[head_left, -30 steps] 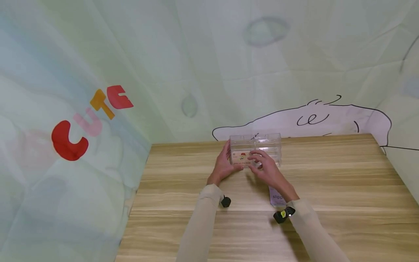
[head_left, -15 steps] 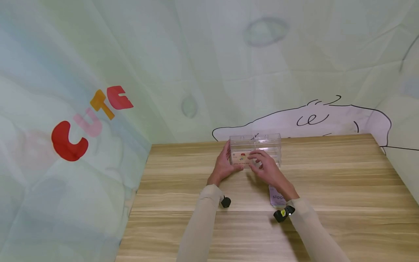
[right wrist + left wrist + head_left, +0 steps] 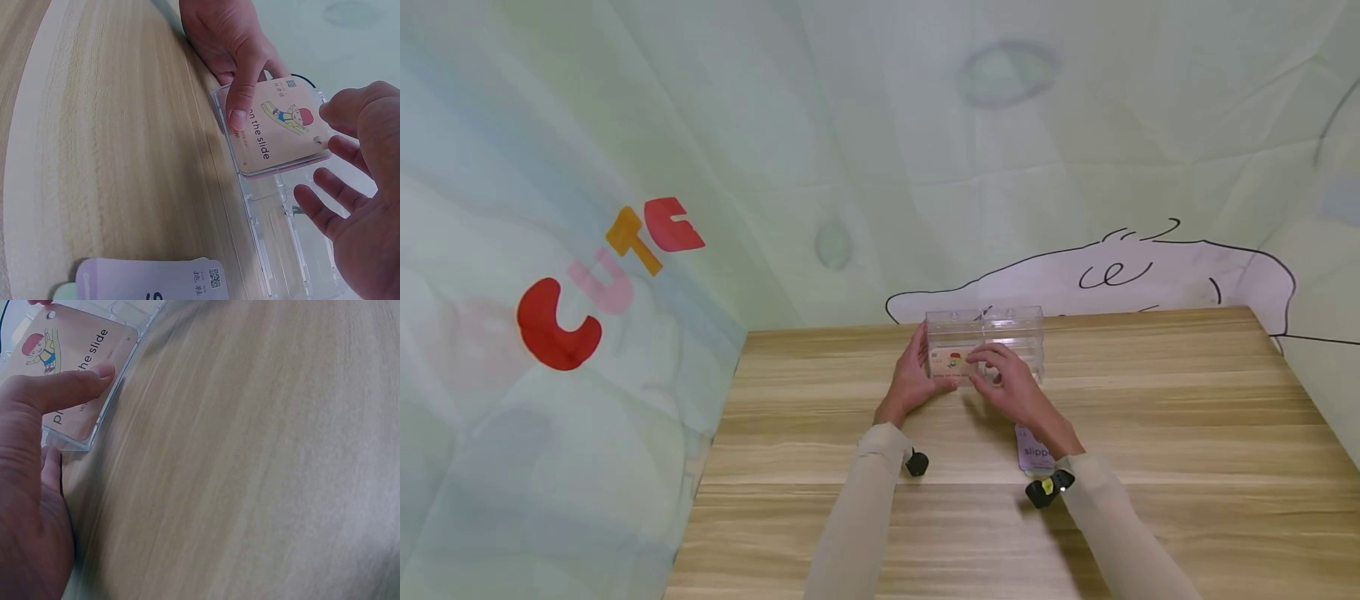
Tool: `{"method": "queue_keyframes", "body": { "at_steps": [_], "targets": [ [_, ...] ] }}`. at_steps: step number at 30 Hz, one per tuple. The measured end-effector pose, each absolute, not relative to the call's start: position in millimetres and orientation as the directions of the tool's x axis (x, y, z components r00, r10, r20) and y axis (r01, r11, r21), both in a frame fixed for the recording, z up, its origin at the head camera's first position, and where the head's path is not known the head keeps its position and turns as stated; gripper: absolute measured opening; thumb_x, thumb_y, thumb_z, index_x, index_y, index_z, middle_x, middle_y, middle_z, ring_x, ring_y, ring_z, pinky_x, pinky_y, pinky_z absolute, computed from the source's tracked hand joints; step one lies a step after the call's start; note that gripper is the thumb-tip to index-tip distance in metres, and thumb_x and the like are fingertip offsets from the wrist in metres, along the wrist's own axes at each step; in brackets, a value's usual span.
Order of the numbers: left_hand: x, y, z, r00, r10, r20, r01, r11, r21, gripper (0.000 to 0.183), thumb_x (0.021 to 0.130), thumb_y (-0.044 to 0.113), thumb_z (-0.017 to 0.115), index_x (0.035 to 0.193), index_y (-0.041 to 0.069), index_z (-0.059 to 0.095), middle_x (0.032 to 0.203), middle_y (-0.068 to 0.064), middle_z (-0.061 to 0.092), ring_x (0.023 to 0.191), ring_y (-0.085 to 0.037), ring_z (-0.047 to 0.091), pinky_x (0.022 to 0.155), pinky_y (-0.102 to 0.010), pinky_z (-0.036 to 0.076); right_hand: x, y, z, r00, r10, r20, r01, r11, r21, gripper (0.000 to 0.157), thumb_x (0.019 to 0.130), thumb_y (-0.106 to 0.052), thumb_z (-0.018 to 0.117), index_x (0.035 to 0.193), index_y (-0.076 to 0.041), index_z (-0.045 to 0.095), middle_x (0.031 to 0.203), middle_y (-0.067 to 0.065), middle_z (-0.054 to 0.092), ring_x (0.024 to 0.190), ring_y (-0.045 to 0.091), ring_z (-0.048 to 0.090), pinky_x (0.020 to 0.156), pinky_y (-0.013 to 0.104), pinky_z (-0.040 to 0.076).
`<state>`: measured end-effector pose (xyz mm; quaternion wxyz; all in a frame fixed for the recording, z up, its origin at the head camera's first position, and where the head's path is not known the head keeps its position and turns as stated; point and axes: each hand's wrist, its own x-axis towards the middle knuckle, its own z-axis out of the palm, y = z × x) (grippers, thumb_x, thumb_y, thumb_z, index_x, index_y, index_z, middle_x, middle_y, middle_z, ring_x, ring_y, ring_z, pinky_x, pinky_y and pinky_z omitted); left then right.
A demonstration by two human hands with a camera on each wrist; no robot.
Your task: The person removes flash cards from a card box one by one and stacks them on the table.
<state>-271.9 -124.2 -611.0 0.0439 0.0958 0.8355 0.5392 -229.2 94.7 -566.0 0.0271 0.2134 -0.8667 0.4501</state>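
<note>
A pink picture card (image 3: 275,134) with "on the slide" printed on it lies in the left part of a clear plastic case (image 3: 1015,323), seemingly on top of other cards. My left hand (image 3: 913,379) grips the case's left end, thumb pressed flat on the card (image 3: 78,334) and fingers behind the wall. At the card's right edge, beside its punched hole, are the bent, spread fingertips of my right hand (image 3: 375,169). Its lower fingers hang over the case's other compartments. A purple card (image 3: 1033,450) reading "slipp…" lies on the table, partly under my right wrist.
The wooden table (image 3: 805,400) runs back to a pale printed curtain (image 3: 850,125), and the case stands near that back edge. In the right wrist view a green edge (image 3: 64,292) shows beneath the purple card. Black wrist cameras are strapped to both sleeves.
My right fingertips and the pink card have shifted very slightly left. My left hand, the case and the purple card stay where they were.
</note>
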Motion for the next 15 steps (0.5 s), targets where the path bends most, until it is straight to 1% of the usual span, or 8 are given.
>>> {"method": "queue_keyframes", "body": {
  "at_steps": [3, 7, 15],
  "targets": [
    [-271.6, -124.6, -611.3, -0.978, 0.208, 0.033, 0.115, 0.400, 0.909, 0.125, 0.073, 0.023, 0.097, 0.167, 0.029, 0.014, 0.169, -0.001, 0.029, 0.151, -0.022, 0.035, 0.123, -0.035, 0.031, -230.0, 93.9, -567.1, -0.900, -0.349, 0.262, -0.415, 0.498, -0.762, 0.027, 0.096, -0.008, 0.073, 0.123, -0.006, 0.071, 0.133, 0.012, 0.062, 0.122, 0.031, 0.058, 0.088, 0.046, 0.061],
    [-271.5, -124.3, -611.8, -0.978, 0.207, 0.037, 0.118, 0.392, 0.912, 0.125, 0.073, 0.023, 0.097, 0.167, 0.027, 0.015, 0.169, -0.002, 0.030, 0.151, -0.023, 0.035, 0.123, -0.036, 0.031, -230.6, 92.8, -568.9, -0.894, -0.351, 0.280, -0.429, 0.485, -0.762, 0.029, 0.095, -0.006, 0.073, 0.124, -0.003, 0.070, 0.128, 0.012, 0.065, 0.118, 0.032, 0.060, 0.088, 0.047, 0.061],
    [-272.3, -122.6, -611.3, -0.979, 0.203, 0.029, 0.106, 0.380, 0.919, 0.125, 0.072, 0.015, 0.097, 0.167, 0.026, 0.015, 0.169, 0.000, 0.029, 0.151, -0.020, 0.034, 0.123, -0.032, 0.030, -231.0, 92.2, -571.8, -0.915, -0.293, 0.277, -0.396, 0.514, -0.761, 0.032, 0.097, -0.006, 0.069, 0.128, -0.001, 0.066, 0.115, 0.016, 0.065, 0.102, 0.031, 0.063, 0.077, 0.042, 0.061]
  ]
}}
